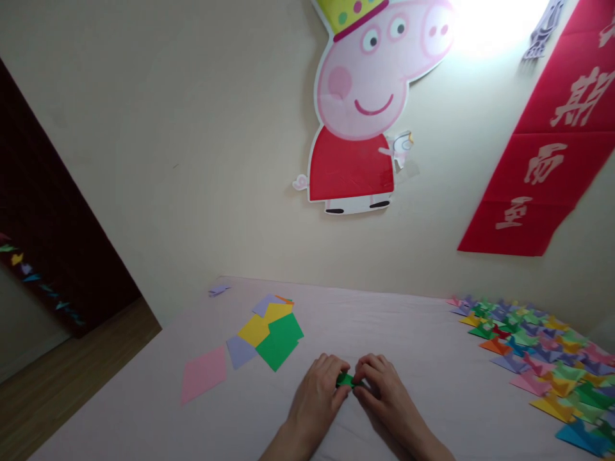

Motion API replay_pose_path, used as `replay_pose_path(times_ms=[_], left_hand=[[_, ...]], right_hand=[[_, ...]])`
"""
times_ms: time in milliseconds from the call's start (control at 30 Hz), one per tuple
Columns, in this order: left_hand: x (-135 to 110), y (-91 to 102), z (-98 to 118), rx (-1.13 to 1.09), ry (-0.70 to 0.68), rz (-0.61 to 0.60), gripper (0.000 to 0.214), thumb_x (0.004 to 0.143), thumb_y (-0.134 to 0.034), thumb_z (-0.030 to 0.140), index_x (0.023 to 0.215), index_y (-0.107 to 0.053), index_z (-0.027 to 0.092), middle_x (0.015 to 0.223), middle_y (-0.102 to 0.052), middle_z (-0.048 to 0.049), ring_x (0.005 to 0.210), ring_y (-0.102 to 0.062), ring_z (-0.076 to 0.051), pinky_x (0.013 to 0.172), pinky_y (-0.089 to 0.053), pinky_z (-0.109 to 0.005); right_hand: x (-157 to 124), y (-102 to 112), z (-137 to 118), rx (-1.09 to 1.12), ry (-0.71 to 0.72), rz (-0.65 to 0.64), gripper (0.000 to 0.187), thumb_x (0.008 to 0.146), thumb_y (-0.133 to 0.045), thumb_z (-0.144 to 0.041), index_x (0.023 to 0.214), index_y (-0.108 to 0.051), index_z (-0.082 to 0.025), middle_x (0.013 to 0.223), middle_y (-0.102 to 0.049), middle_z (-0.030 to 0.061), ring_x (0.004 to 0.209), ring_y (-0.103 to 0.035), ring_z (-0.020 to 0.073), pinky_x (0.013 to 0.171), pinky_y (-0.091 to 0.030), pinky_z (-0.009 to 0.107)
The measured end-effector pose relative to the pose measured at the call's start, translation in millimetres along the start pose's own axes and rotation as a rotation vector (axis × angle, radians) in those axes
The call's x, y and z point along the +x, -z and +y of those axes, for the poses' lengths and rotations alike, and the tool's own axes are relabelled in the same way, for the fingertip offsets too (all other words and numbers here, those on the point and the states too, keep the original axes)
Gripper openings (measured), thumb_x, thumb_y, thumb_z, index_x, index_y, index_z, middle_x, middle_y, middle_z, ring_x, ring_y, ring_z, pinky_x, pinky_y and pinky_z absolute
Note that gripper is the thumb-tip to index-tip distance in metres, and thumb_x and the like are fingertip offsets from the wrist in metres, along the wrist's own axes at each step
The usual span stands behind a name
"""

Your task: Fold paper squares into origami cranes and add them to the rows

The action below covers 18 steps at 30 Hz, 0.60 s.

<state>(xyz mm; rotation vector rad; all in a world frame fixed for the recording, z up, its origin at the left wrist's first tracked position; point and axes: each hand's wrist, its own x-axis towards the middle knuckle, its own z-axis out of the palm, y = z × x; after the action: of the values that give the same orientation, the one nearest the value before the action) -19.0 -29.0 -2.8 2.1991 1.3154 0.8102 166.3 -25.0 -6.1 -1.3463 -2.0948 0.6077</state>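
A small folded piece of green paper (345,380) sits between my two hands, low in the middle of the view. My left hand (319,390) grips its left side, with the fingers curled over it and the thumb below. On the other side my right hand (380,387) pinches the right end of the same paper. Most of the paper is covered by my fingers, so its full shape is hidden. Both hands rest close to the pale tabletop (230,429).
Loose paper squares lie to the left: a pink sheet (204,374), green sheets (278,346), yellow and lilac ones. Rows of folded colourful paper figures (548,358) cover the right side. Behind the table stands a wall with a cartoon pig cutout (353,163) and a red banner (533,141).
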Motion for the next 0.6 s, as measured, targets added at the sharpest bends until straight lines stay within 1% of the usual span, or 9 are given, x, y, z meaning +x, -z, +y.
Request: replay_pose_path(times_ms=[67,200,300,400,500,600], left_hand=[[0.2,-1.8,-1.3,-0.029,-0.004,0.023,0.028,0.082,-0.058,0.003,0.103,-0.058,0.021,0.102,-0.063,-0.0013,0.098,-0.055,-0.019,0.088,-0.043,-0.031],[1.5,-6.8,-4.6,-0.077,-0.015,0.044,0.032,0.082,-0.056,0.0,0.104,-0.058,0.023,0.102,-0.063,-0.0006,0.096,-0.057,-0.018,0.087,-0.044,-0.029],[2.6,-9.2,-6.2,-0.086,-0.021,0.05,0.031,0.082,-0.055,0.0,0.103,-0.059,0.023,0.099,-0.063,0.0002,0.095,-0.057,-0.017,0.086,-0.043,-0.028],[3.1,-8.9,-6.3,-0.041,-0.009,0.044,0.027,0.082,-0.061,0.004,0.103,-0.06,0.022,0.099,-0.062,-0.0005,0.094,-0.056,-0.018,0.084,-0.043,-0.03],[3.0,-7.6,-6.4,0.036,0.007,0.038,0.017,0.082,-0.066,0.009,0.093,-0.063,0.021,0.098,-0.062,-0.0008,0.095,-0.054,-0.02,0.084,-0.041,-0.032],[2.8,-6.8,-7.1,0.067,0.029,0.049,0.011,0.085,-0.063,0.009,0.084,-0.063,0.02,0.092,-0.062,0.0,0.092,-0.054,-0.02,0.085,-0.039,-0.033]], right_hand=[[0.1,-0.7,1.2,0.009,-0.004,0.009,0.009,0.083,-0.056,-0.017,0.079,-0.061,-0.023,0.094,-0.064,0.002,0.093,-0.053,0.0214,0.088,-0.039,0.036],[1.3,-4.5,0.1,0.021,-0.038,0.04,0.012,0.082,-0.057,-0.016,0.09,-0.062,-0.023,0.092,-0.064,0.0029,0.092,-0.054,0.0222,0.087,-0.041,0.037],[3.8,-8.9,-1.5,0.014,-0.025,0.027,0.01,0.083,-0.056,-0.016,0.084,-0.063,-0.023,0.091,-0.064,0.0035,0.091,-0.055,0.0224,0.086,-0.041,0.037],[5.7,-12.7,0.3,0.007,-0.019,0.034,0.013,0.085,-0.054,-0.015,0.078,-0.062,-0.022,0.088,-0.065,0.0036,0.089,-0.056,0.0218,0.087,-0.042,0.038],[5.9,-14.0,2.9,0.001,-0.006,0.04,0.012,0.085,-0.055,-0.015,0.077,-0.061,-0.022,0.084,-0.064,0.003,0.088,-0.057,0.0216,0.091,-0.041,0.039],[5.5,-12.5,2.1,0.014,0.019,0.044,0.013,0.087,-0.055,-0.018,0.076,-0.062,-0.022,0.083,-0.065,0.0028,0.086,-0.056,0.0212,0.09,-0.041,0.039]])
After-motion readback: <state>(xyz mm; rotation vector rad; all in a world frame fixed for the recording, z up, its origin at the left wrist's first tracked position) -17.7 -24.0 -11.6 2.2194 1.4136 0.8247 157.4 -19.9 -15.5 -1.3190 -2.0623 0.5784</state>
